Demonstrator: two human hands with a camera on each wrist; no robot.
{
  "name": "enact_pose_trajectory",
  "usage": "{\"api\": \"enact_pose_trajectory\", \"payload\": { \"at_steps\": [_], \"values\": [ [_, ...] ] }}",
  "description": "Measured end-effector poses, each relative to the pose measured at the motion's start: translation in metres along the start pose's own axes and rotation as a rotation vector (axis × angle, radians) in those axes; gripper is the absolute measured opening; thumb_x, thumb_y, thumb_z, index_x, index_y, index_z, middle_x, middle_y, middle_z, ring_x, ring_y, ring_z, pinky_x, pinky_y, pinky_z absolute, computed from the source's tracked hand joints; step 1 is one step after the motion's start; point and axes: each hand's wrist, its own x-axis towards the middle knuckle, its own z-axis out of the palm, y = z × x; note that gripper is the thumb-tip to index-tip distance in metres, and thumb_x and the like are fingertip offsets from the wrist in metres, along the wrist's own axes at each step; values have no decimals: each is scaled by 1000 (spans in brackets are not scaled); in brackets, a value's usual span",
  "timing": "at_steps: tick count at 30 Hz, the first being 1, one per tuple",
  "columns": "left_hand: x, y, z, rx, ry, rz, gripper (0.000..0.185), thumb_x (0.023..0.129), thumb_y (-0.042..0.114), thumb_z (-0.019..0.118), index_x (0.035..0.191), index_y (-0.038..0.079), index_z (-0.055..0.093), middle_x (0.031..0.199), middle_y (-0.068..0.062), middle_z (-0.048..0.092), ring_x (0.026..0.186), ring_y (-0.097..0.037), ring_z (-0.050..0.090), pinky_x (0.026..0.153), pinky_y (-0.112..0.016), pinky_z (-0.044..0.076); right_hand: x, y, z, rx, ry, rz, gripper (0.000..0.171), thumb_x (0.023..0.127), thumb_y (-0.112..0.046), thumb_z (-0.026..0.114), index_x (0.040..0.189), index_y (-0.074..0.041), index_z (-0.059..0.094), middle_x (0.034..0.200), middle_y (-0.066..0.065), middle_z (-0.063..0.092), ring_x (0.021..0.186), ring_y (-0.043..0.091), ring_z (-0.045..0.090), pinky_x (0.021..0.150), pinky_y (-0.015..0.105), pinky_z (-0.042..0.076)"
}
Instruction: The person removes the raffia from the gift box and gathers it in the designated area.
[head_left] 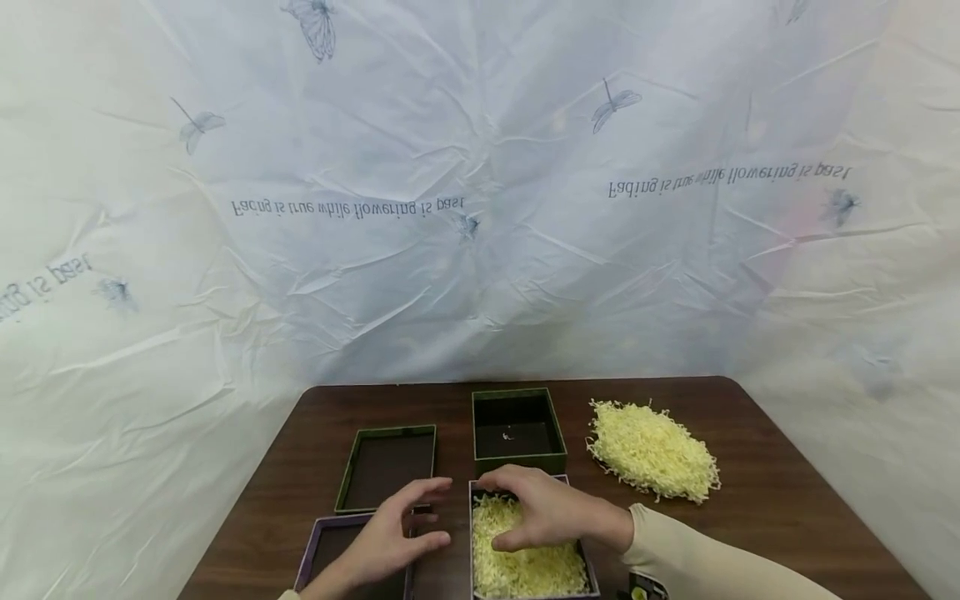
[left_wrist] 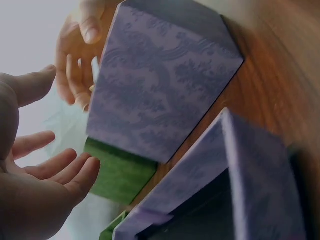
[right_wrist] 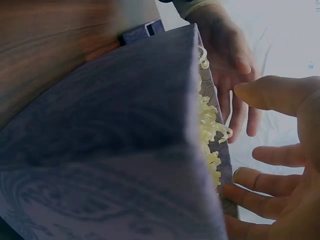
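Note:
A purple patterned box [left_wrist: 155,90] stands at the front of the table, filled with pale yellow shredded paper [head_left: 517,571]. My right hand [head_left: 551,504] hovers over the box, thumb and fingers apart and relaxed, holding nothing. To the left of the box, my left hand [head_left: 390,533] is raised above a shallow purple lid [head_left: 306,557]. Its fingers are spread and it grips nothing; the palm faces the box. Part of the lid is hidden behind the left hand. In the right wrist view, curls of shredded paper [right_wrist: 209,125] show along the box rim.
Directly behind the purple box is a deep green box [head_left: 521,463] with a small scrap inside. A shallow green lid [head_left: 397,431] lies left of it. At the right is a loose pile of yellow shredded paper [head_left: 652,450]. Wrinkled printed sheeting [head_left: 480,275] hangs around the table.

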Motion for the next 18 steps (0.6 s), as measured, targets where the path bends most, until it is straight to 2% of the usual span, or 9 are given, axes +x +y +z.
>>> {"api": "enact_pose_trajectory", "payload": {
  "at_steps": [5, 11, 18],
  "values": [
    [3, -4, 11, -25, -45, 36, 62, 91, 19, 70, 146, 11, 42, 141, -19, 46, 124, -40, 51, 94, -30, 53, -2, 4, 4, -70, -31, -51, 65, 87, -42, 72, 141, -14, 49, 138, -1, 53, 125, 16, 52, 96, 31, 50],
    [7, -6, 22, -77, -78, 59, 65, 91, 16, 69, 148, 8, 38, 141, -21, 43, 124, -37, 52, 93, -30, 53, -6, 6, 10, -232, -33, -140, 69, 83, -46, 74, 141, -18, 50, 137, -1, 54, 125, 15, 52, 98, 31, 49],
    [9, -10, 31, -137, -99, 82, 66, 91, 10, 69, 149, 7, 36, 138, -26, 38, 123, -27, 54, 94, -30, 53, -10, 9, 10, -301, -87, -197, 77, 81, -51, 75, 146, -24, 45, 139, 1, 50, 127, 20, 49, 96, 34, 49]
  ]
}}
